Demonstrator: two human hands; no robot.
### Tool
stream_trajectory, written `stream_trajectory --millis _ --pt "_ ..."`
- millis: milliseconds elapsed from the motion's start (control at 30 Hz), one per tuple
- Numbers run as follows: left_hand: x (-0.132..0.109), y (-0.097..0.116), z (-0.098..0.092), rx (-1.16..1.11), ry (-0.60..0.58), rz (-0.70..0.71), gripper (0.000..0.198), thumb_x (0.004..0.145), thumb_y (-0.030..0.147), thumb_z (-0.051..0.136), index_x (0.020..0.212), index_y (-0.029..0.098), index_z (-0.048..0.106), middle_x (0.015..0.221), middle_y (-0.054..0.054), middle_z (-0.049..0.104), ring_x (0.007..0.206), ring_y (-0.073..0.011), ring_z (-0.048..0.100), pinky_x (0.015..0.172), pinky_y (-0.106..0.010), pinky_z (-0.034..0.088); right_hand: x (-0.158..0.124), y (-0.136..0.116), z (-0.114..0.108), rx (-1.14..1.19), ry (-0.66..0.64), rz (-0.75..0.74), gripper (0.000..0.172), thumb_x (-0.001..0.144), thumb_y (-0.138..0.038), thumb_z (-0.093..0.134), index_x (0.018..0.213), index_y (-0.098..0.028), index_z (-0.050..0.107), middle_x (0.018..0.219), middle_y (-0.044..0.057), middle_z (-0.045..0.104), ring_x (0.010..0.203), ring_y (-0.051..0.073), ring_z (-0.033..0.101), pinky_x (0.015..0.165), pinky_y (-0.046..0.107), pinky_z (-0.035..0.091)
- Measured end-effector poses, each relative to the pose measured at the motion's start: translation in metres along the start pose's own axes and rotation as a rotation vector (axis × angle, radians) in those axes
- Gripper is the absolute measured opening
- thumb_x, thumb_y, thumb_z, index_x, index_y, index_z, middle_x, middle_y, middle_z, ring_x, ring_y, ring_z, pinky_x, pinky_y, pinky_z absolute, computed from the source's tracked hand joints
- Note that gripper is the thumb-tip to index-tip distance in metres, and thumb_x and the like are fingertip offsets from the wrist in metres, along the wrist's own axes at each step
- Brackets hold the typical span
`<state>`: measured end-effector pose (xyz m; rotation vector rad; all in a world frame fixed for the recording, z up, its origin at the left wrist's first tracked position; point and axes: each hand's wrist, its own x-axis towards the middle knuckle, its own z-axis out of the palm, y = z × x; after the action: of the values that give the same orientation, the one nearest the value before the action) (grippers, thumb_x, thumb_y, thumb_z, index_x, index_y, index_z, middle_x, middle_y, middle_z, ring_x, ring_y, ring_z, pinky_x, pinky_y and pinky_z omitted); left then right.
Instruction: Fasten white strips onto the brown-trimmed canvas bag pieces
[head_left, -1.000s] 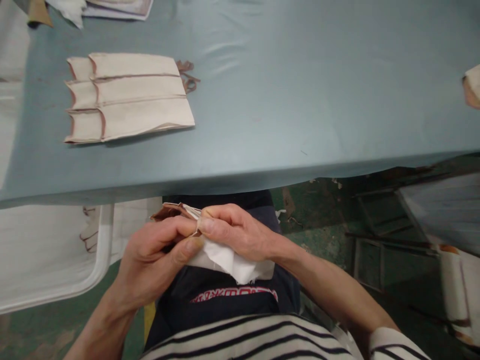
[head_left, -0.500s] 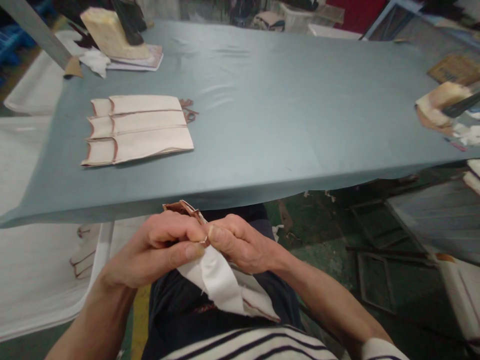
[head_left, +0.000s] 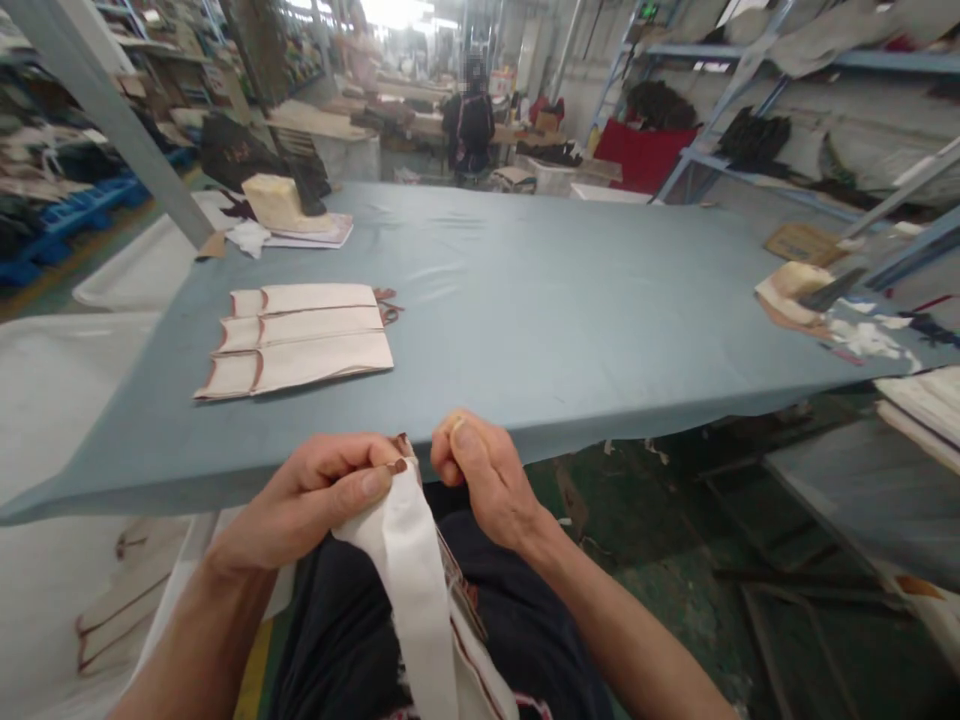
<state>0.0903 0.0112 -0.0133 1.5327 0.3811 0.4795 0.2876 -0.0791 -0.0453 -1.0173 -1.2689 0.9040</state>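
Note:
My left hand (head_left: 311, 505) pinches the brown-edged top corner of a cream canvas pouch (head_left: 420, 575) between thumb and fingers. The pouch hangs down over my lap, with a broad white strip in front and brown trim along its right side. Just right of that corner, my right hand (head_left: 484, 470) is raised and apart from the cloth, thumb pressed on curled fingers. Whatever may be in that pinch is too small to make out. Beyond my hands, overlapping cream canvas pouches (head_left: 322, 330) with brown edging and brown ties lie flat on the table.
A blue-green cloth covers the table (head_left: 570, 310). Yellowish blocks stand at its far left (head_left: 277, 203) and right (head_left: 795, 290), near white scraps (head_left: 874, 335). A white bin (head_left: 45, 560) with more canvas pieces is below left. A person (head_left: 469, 125) is in the background.
My right hand has come off the cloth and moved up and right, while my left hand keeps its pinch. The pouch now hangs more vertically. The camera has tilted up.

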Motion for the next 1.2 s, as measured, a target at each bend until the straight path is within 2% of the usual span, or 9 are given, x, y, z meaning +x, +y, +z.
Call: stream_trajectory --millis 67,200,300,400,500,700,800,967,1200 --pt "0.000 0.010 -0.002 0.075 -0.013 0.018 0.060 0.101 0.070 0.076 0.074 0.017 0.066 0.067 0.001 0.055 0.059 -0.0111 0.047 0.051 -0.020 0.039 0.006 -0.003 -0.005 -0.051 0.012 -0.097 0.060 0.112 -0.076 0.047 0.095 -0.021 0.067 0.086 0.003 0.071 0.080 0.019 0.064 0.080 0.033 0.052" --pt "-0.003 0.028 -0.006 0.270 -0.076 0.085 0.062 0.107 0.070 0.065 0.073 0.018 0.065 0.065 0.002 0.056 0.057 -0.0114 0.047 0.051 -0.020 0.040 0.026 -0.010 -0.005 -0.158 -0.257 -0.229 0.053 0.102 -0.073 0.066 0.118 -0.023 0.070 0.123 0.011 0.079 0.115 0.026 0.070 0.110 0.045 0.052" --pt "-0.009 0.034 -0.010 0.391 -0.094 0.117 0.059 0.111 0.066 0.061 0.076 0.019 0.067 0.064 0.002 0.060 0.057 -0.0120 0.052 0.053 -0.020 0.044 0.040 -0.010 0.000 -0.224 -0.395 -0.278 0.055 0.091 -0.078 0.077 0.091 -0.024 0.065 0.087 0.001 0.072 0.083 0.020 0.062 0.097 0.041 0.050" --pt "-0.014 0.035 -0.014 0.518 -0.101 0.105 0.048 0.113 0.052 0.061 0.079 0.019 0.070 0.065 0.002 0.064 0.058 -0.0124 0.057 0.055 -0.019 0.047 0.045 -0.011 0.002 -0.232 -0.470 -0.267 0.067 0.088 -0.077 0.082 0.068 -0.025 0.045 0.061 -0.008 0.045 0.062 0.013 0.040 0.075 0.034 0.037" --pt "-0.016 0.034 -0.016 0.559 -0.121 0.087 0.039 0.111 0.041 0.061 0.081 0.020 0.072 0.066 0.002 0.066 0.058 -0.0128 0.059 0.054 -0.019 0.046 0.041 -0.019 0.002 -0.100 -0.580 -0.130 0.069 0.095 -0.069 0.080 0.064 -0.025 0.037 0.061 -0.009 0.032 0.059 0.010 0.030 0.063 0.031 0.024" --pt "-0.012 0.022 -0.015 0.364 -0.168 0.027 0.037 0.111 0.044 0.062 0.086 0.020 0.075 0.069 -0.001 0.070 0.058 -0.0156 0.060 0.052 -0.022 0.048 0.028 -0.023 -0.006 0.152 -0.575 0.079 0.065 0.096 -0.059 0.083 0.064 -0.025 0.038 0.064 -0.008 0.035 0.060 0.010 0.032 0.057 0.027 0.024" --pt "-0.004 0.016 -0.014 0.332 -0.170 0.007 0.033 0.111 0.041 0.060 0.093 0.019 0.078 0.073 -0.002 0.073 0.061 -0.0162 0.063 0.055 -0.021 0.050 0.026 -0.020 -0.019 0.071 -0.538 0.156 0.056 0.097 -0.055 0.082 0.070 -0.025 0.044 0.064 -0.009 0.036 0.058 0.009 0.030 0.055 0.026 0.023" --pt "0.003 0.020 -0.010 0.569 -0.147 0.033 0.029 0.111 0.030 0.055 0.100 0.022 0.080 0.077 0.003 0.077 0.063 -0.0131 0.067 0.059 -0.017 0.050 0.034 -0.025 -0.036 -0.230 -0.574 0.162 0.039 0.101 -0.047 0.070 0.076 -0.022 0.052 0.066 -0.008 0.043 0.061 0.009 0.038 0.058 0.026 0.025" --pt "-0.007 0.020 0.002 0.777 0.015 0.112 0.022 0.107 0.021 0.054 0.104 0.026 0.076 0.068 0.009 0.072 0.050 -0.0097 0.059 0.052 -0.018 0.042 0.039 -0.021 -0.038 -0.229 -0.602 0.212 0.035 0.100 -0.049 0.069 0.081 -0.020 0.060 0.067 -0.007 0.045 0.064 0.010 0.040 0.060 0.026 0.027"
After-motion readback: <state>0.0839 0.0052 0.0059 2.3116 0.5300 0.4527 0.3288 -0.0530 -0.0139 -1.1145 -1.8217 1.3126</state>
